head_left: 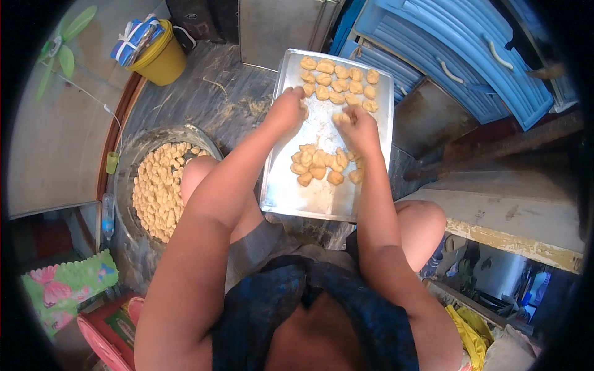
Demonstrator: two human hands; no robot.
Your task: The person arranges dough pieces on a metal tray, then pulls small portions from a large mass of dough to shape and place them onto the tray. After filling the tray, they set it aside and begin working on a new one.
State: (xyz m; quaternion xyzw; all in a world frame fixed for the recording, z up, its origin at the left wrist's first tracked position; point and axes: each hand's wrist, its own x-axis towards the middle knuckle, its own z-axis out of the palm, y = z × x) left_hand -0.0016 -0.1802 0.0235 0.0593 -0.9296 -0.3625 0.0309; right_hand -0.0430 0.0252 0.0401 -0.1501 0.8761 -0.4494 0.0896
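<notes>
A metal baking tray point(294, 201) lies in front of me. At its far end several dough balls point(339, 85) stand in rows; nearer to me is a loose heap of dough pieces point(317, 162). My left hand point(288, 112) is over the tray's left side, fingers closed on a dough ball point(304, 110) that they partly hide. On the right, my right hand point(361, 128) pinches another dough ball point(341, 117) between thumb and fingers, just below the rows. My right wrist covers part of the heap's right edge.
Left of my knee stands a wide round basin point(125, 207) full of dough pieces. A yellow bucket point(162, 62) with a blue packet on top is at the back left. Blue drawers point(427, 52) and a worn wooden bench point(507, 204) flank the right side.
</notes>
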